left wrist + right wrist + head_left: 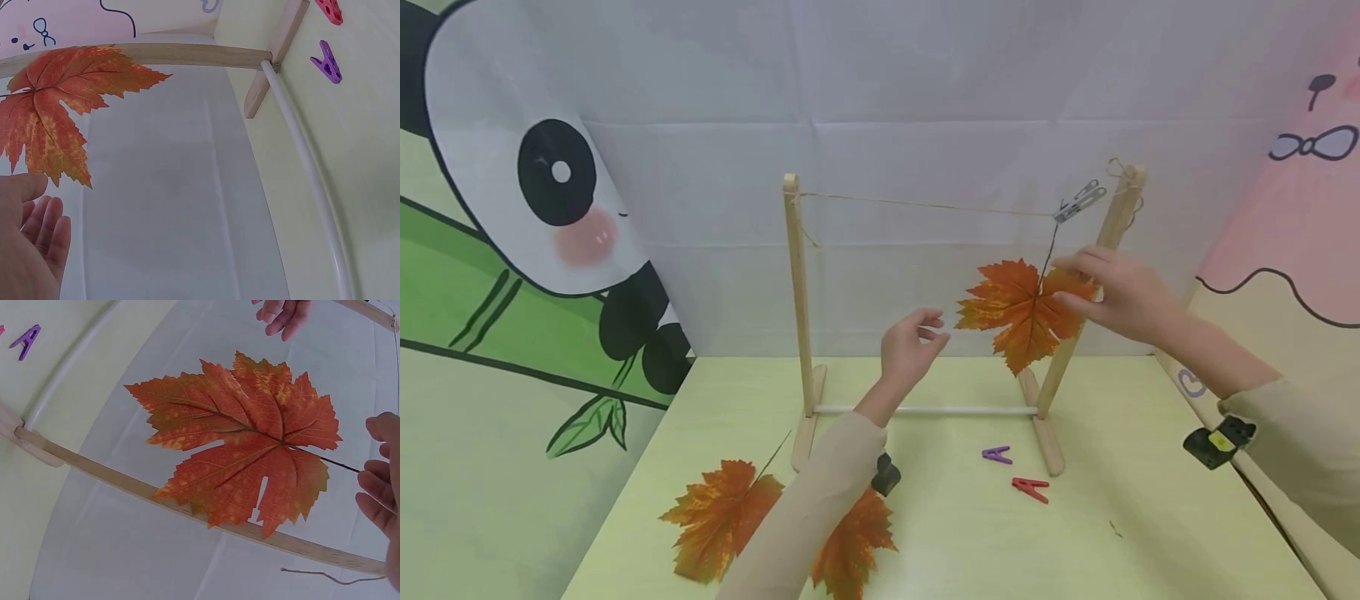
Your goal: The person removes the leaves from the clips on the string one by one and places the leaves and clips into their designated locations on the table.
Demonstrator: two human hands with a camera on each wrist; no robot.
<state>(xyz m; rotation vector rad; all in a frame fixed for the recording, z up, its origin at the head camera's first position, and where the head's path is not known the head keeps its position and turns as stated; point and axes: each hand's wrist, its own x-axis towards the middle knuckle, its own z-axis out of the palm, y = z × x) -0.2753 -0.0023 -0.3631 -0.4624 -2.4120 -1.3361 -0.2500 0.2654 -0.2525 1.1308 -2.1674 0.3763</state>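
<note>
- The pale table (955, 533) bears the wooden frame (801, 300), with twine (925, 203) strung between its posts.
- One orange leaf (1026, 308) hangs stem-up near the frame's right post (1061, 367).
- A second leaf (715, 521) and a third leaf (855, 537) lie in front of the frame's left side, the third partly behind the left sleeve (812, 508).
- The right hand (1123, 292) is by the frame's right post, thumb and fingers apart at the hanging leaf; whether they touch it, I cannot tell.
- The left hand (910, 346) shows between the frame's posts, fingers loosely bent, holding nothing.
- Beside the frame's right post, a grey clip (1067, 212) grips the stem.
- A red peg (1024, 485) and purple peg (993, 453) lie near the frame's right foot (1048, 450).
</note>
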